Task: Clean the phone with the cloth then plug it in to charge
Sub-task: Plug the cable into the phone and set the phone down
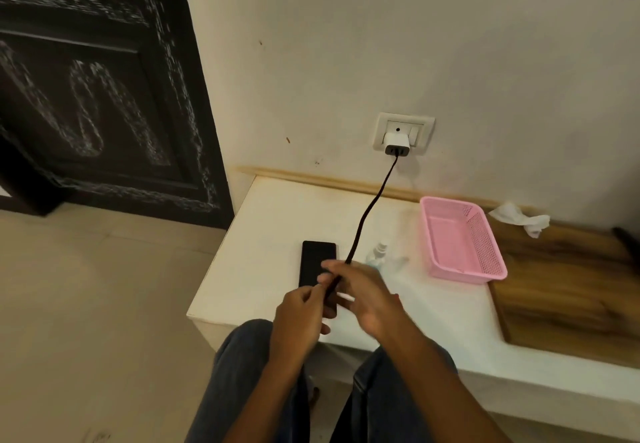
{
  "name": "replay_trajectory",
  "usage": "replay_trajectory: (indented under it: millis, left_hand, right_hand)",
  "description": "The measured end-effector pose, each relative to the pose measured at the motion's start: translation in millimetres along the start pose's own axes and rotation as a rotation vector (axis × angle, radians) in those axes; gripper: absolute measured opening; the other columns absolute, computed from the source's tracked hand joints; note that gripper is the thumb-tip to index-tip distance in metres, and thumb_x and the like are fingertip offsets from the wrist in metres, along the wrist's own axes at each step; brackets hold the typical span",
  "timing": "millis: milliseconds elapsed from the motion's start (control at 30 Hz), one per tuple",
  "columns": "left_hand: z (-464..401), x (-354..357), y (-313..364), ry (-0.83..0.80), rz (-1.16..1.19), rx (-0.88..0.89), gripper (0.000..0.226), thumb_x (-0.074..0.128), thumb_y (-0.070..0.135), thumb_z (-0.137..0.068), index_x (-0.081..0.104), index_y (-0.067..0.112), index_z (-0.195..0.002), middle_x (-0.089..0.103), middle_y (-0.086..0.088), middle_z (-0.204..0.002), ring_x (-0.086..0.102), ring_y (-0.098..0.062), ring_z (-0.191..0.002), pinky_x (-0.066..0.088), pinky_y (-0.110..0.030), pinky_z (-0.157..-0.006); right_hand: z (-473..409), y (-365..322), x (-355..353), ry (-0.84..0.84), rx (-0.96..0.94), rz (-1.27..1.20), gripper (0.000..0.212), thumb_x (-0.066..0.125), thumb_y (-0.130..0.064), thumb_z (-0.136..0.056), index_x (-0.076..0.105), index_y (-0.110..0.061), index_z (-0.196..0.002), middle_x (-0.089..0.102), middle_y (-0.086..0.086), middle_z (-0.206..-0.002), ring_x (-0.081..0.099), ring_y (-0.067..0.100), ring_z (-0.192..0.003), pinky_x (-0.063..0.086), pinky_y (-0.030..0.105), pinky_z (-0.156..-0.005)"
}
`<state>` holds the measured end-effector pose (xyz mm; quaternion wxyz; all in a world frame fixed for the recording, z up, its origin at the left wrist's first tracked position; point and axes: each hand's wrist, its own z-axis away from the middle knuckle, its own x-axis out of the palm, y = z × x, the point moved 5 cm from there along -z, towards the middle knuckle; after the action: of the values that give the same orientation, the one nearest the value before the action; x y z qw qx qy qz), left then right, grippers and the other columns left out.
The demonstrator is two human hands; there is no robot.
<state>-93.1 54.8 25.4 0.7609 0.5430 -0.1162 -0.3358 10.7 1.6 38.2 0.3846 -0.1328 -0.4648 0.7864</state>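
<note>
A black phone (317,262) lies flat, screen dark, on the white ledge (263,234) near its left front corner. A dark charging cable (372,205) runs from the white adapter (397,144) in the wall socket (403,133) down to my hands. My right hand (360,295) pinches the cable's lower part just above the phone. My left hand (299,321) has its fingers closed at the cable's free end, over the phone's near end, which it hides. A crumpled white cloth (519,219) lies against the wall at the far right.
A pink plastic basket (462,243) sits right of the cable. A small clear spray bottle (377,255) stands between phone and basket. A wooden board (568,290) covers the ledge's right side. A dark carved door (104,78) fills the left. My knees are below the ledge.
</note>
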Motion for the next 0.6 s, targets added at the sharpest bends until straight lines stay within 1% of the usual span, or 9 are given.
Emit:
replay_trajectory:
  millis: [67, 133, 200, 267, 300, 367, 433, 500, 600]
  left_hand:
    - [-5, -8, -15, 0.015, -0.045, -0.023, 0.025, 0.05, 0.029, -0.096, 0.065, 0.02, -0.079, 0.07, -0.003, -0.077, 0.067, -0.021, -0.068, 0.054, -0.033, -0.066]
    - [-13, -12, -28, 0.027, -0.076, -0.049, 0.029, 0.048, 0.022, -0.097, 0.061, 0.021, -0.072, 0.064, -0.003, -0.075, 0.063, -0.026, -0.077, 0.051, -0.036, -0.074]
    - [-22, -9, -37, 0.03, -0.129, -0.05, 0.034, 0.045, 0.021, -0.098, 0.057, 0.023, -0.066, 0.057, 0.001, -0.068, 0.057, -0.017, -0.07, 0.044, -0.025, -0.065]
    - [-30, -2, -41, 0.036, -0.205, -0.033, 0.033, 0.044, 0.022, -0.098, 0.058, 0.019, -0.068, 0.054, 0.004, -0.064, 0.05, -0.007, -0.061, 0.035, -0.015, -0.054]
    - [-34, 1, -43, 0.049, -0.229, -0.027, 0.032, 0.044, 0.021, -0.098, 0.058, 0.017, -0.07, 0.053, 0.005, -0.063, 0.048, -0.006, -0.059, 0.032, -0.013, -0.052]
    - [-43, 7, -47, 0.09, -0.258, -0.006, 0.035, 0.045, 0.018, -0.097, 0.059, 0.012, -0.066, 0.055, 0.001, -0.062, 0.051, -0.011, -0.06, 0.035, -0.016, -0.052]
    - [-51, 10, -49, 0.144, -0.285, 0.021, 0.031, 0.047, 0.018, -0.095, 0.066, 0.007, -0.074, 0.064, -0.006, -0.078, 0.058, -0.019, -0.075, 0.044, -0.024, -0.067]
    - [-58, 10, -49, 0.229, -0.325, 0.037, 0.021, 0.049, 0.021, -0.094, 0.066, 0.009, -0.094, 0.061, -0.007, -0.101, 0.055, -0.023, -0.096, 0.04, -0.028, -0.079]
    - [-69, 3, -46, 0.33, -0.308, 0.03, 0.019, 0.051, 0.023, -0.094, 0.059, 0.013, -0.108, 0.054, -0.009, -0.115, 0.05, -0.025, -0.107, 0.036, -0.029, -0.079]
  right_hand:
    - [2, 24, 3, 0.013, 0.047, 0.008, 0.016, 0.059, -0.01, -0.088, 0.068, -0.004, -0.099, 0.07, 0.009, -0.078, 0.067, 0.021, -0.076, 0.054, 0.036, -0.076]
    - [-2, 43, 2, 0.049, 0.069, 0.044, 0.015, 0.055, -0.009, -0.09, 0.068, -0.006, -0.098, 0.069, 0.008, -0.077, 0.067, 0.024, -0.085, 0.051, 0.039, -0.086]
    - [-8, 54, 0, 0.085, 0.073, 0.074, 0.016, 0.053, -0.007, -0.09, 0.068, -0.007, -0.097, 0.069, 0.006, -0.073, 0.067, 0.022, -0.085, 0.051, 0.039, -0.086]
    - [-17, 58, -4, 0.131, 0.07, 0.116, 0.018, 0.05, -0.005, -0.09, 0.067, -0.007, -0.098, 0.069, 0.008, -0.077, 0.067, 0.02, -0.083, 0.052, 0.038, -0.084]
    - [-22, 59, -6, 0.155, 0.068, 0.147, 0.019, 0.049, -0.004, -0.09, 0.066, -0.007, -0.1, 0.07, 0.01, -0.081, 0.067, 0.021, -0.084, 0.053, 0.037, -0.083]
    - [-33, 59, -10, 0.198, 0.048, 0.223, 0.021, 0.047, -0.004, -0.091, 0.063, -0.009, -0.103, 0.07, 0.013, -0.09, 0.066, 0.022, -0.086, 0.054, 0.036, -0.082]
    - [-43, 59, -14, 0.248, 0.016, 0.293, 0.022, 0.044, -0.006, -0.093, 0.061, -0.01, -0.107, 0.068, 0.012, -0.094, 0.065, 0.022, -0.088, 0.054, 0.036, -0.084]
    - [-50, 59, -20, 0.304, 0.002, 0.352, 0.024, 0.041, -0.008, -0.095, 0.059, -0.01, -0.111, 0.063, 0.007, -0.094, 0.064, 0.022, -0.087, 0.052, 0.034, -0.079]
    - [-57, 60, -28, 0.341, 0.024, 0.42, 0.028, 0.039, -0.008, -0.096, 0.055, -0.012, -0.119, 0.061, 0.005, -0.1, 0.062, 0.022, -0.089, 0.05, 0.031, -0.072]
